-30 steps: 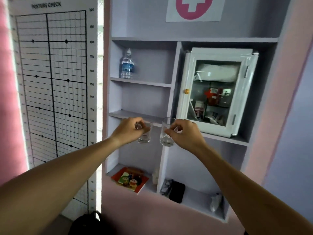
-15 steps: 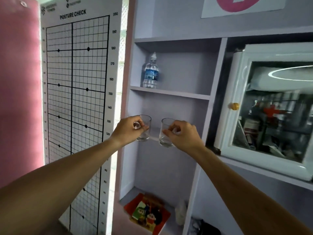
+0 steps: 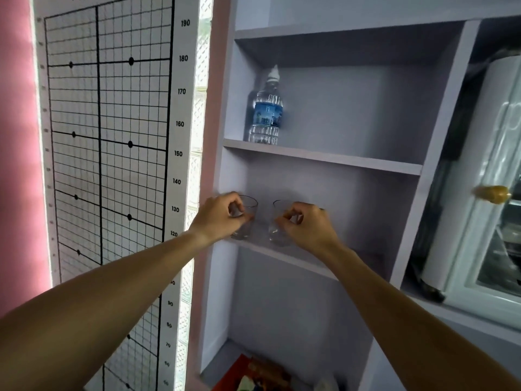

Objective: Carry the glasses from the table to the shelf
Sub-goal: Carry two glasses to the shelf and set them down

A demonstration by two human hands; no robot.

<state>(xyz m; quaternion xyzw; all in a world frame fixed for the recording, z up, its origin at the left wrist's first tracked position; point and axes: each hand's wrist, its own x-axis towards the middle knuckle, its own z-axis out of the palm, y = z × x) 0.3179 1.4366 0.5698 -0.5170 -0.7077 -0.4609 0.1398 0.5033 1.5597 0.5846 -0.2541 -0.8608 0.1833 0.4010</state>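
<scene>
While each hand pinches its own glass, left hand (image 3: pixel 218 218) on left glass (image 3: pixel 244 221), right hand (image 3: pixel 304 225) on right glass (image 3: pixel 277 231), both sit at the front lip of the shelf (image 3: pixel 284 256) below the water bottle (image 3: pixel 266 108). Risk: a base catching that lip and tipping. Open room lies deeper in and rightward.

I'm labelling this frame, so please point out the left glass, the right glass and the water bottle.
left glass (image 3: pixel 248 221): head view, on its clear side wall
right glass (image 3: pixel 277 235): head view, on its lower wall
water bottle (image 3: pixel 267 114): head view, on its blue label
</scene>
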